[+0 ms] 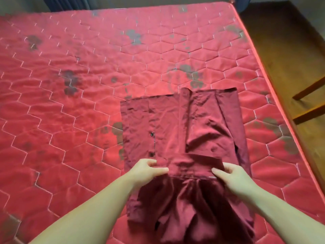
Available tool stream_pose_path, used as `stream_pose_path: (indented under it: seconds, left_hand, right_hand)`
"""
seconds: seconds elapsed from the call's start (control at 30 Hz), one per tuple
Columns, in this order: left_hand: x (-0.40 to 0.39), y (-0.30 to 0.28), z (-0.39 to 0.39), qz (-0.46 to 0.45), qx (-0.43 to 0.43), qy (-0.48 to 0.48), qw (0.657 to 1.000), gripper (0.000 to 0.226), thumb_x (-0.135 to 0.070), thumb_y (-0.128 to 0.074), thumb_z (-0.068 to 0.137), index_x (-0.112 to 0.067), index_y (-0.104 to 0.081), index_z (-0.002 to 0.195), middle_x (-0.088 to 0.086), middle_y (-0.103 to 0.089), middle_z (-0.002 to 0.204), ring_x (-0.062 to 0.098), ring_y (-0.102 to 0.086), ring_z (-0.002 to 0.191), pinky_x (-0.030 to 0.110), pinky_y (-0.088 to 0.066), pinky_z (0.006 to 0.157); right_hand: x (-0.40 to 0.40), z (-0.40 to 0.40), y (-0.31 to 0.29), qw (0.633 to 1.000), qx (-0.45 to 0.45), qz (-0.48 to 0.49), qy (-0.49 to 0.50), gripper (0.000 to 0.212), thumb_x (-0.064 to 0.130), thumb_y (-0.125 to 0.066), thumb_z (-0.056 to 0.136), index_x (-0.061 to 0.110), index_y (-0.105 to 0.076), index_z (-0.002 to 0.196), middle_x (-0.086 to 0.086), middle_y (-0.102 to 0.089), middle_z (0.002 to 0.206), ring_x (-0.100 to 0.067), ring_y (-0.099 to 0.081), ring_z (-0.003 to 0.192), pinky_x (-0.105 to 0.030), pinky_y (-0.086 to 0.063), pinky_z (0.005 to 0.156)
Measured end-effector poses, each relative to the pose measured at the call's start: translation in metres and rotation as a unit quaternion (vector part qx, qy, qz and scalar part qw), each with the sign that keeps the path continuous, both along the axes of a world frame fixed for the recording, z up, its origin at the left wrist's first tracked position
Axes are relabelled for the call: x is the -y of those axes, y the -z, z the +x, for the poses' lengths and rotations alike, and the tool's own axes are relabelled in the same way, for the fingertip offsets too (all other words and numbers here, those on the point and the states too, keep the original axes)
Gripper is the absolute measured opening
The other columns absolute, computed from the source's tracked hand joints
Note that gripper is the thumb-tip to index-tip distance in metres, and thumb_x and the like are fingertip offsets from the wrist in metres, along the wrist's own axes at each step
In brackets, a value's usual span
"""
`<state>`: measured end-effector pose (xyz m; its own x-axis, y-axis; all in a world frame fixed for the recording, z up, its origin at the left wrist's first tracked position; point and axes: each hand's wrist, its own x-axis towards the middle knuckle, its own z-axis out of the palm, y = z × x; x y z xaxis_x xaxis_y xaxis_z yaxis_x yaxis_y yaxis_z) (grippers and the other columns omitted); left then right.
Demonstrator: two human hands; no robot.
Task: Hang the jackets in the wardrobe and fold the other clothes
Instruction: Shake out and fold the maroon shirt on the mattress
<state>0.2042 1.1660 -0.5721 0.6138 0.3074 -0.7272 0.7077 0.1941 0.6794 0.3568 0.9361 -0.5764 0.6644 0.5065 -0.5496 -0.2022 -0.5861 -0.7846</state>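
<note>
— Head view: what are the hands doing?
— Left hand (pixel 148 169) and right hand (pixel 230 173) each pinch the shirt (pixel 184 124) at its collar, probably to square it for folding.
— Where's the shirt?
— Flat on the mattress (pixel 70 85), by its right edge; beyond that edge, wooden legs (pixel 307 101) on the floor.

The shirt (pixel 184 131) is a deep maroon all over, plain, with small dark buttons (pixel 151 134) down its placket. Under it the mattress (pixel 70 85) is a brighter red, quilted in a hexagon pattern stitched in pale thread, with grey-green blotches scattered across it and a pinkish-red piping at its edge. Beside it the floor (pixel 281 41) is a brownish yellow, and the wooden chair legs (pixel 309 88) are dark reddish brown.
</note>
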Motion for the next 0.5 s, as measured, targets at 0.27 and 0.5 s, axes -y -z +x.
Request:
stream_pose_path:
  seconds: [0.27,0.5]
  left_hand:
    - [-0.063,0.009,0.084,0.058,0.051,-0.053,0.996,0.014,-0.011,-0.073,0.084,-0.011,-0.076,0.098,0.016,-0.073,0.104,0.018,-0.062,0.085,0.038,-0.052,0.09]
    - [-0.125,0.048,0.149,0.13,-0.011,-0.232,0.964,0.008,-0.022,-0.062,0.093,-0.02,-0.066,0.1,0.0,-0.067,0.086,0.013,-0.056,0.07,0.028,-0.047,0.065]
  right_hand:
    - [-0.072,0.103,0.012,0.998,0.041,0.044,-0.009,0.025,0.009,-0.056,0.096,0.024,-0.071,0.082,0.02,-0.07,0.075,0.008,-0.057,0.069,-0.007,-0.045,0.066]
    - [-0.154,0.183,0.028,0.982,0.155,-0.109,0.015,0.043,0.033,-0.064,0.089,0.014,-0.055,0.126,-0.006,-0.062,0.12,-0.021,-0.058,0.108,-0.029,-0.042,0.091]
